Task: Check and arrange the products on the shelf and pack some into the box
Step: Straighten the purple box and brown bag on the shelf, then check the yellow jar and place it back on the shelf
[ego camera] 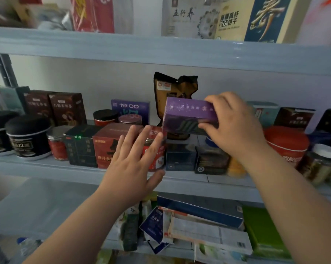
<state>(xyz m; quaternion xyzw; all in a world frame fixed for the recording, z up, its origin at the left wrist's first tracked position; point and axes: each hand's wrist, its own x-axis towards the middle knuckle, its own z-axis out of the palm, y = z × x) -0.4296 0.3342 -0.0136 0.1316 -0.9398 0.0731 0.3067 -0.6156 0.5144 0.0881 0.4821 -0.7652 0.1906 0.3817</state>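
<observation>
My right hand (235, 124) grips a purple product box (187, 115) by its right end and holds it tilted in the air above the middle shelf (46, 166). Behind the box stands a brown pouch (172, 88). My left hand (134, 166) hovers open, fingers spread, in front of a red box (107, 145) and a red-lidded jar (155, 149) at the shelf's front. Below the purple box sit two dark boxes (181, 157), side by side. No packing box can be clearly made out.
Black-lidded tubs (27, 138) and dark red cartons (65, 107) fill the shelf's left. A red tin (286, 143) and jars stand at the right. Large gift boxes (227, 18) line the upper shelf. Flat packs (199, 225) and a green box (263, 231) lie below.
</observation>
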